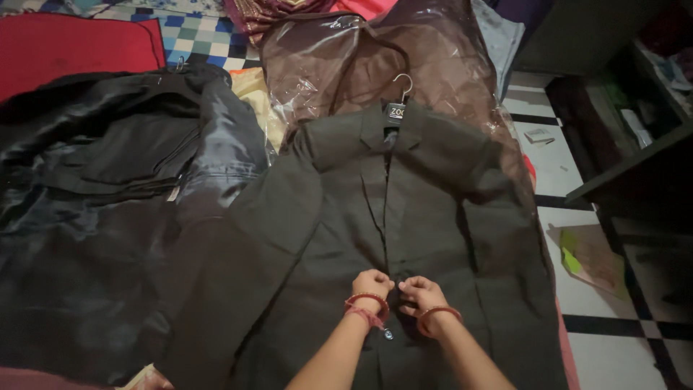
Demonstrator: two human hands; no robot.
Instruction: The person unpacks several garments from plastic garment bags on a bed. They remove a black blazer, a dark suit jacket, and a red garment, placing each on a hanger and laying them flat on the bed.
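1. A dark suit jacket lies face up and flat, still on its hanger, in the middle of the view. Its front edges meet along the centre line.
2. The left hand and right hand sit close together at the front closure, low on the jacket. Both sets of fingers are curled tight and pinch the cloth at the centre; what lies between them is hidden, so whether it is a button cannot be told.
3. Judged progress: the jacket is spread out and the fronts are drawn together; the fastening at the pinched spot looks in hand, not finished. The sleeves lie unfolded at either side.
4. A clear plastic garment cover lies open under and above the collar.
5. A second dark garment with shiny lining lies crumpled just to the left, touching the jacket's sleeve.
6. A red cloth and checked bedding lie beyond; tiled floor shows on the right.
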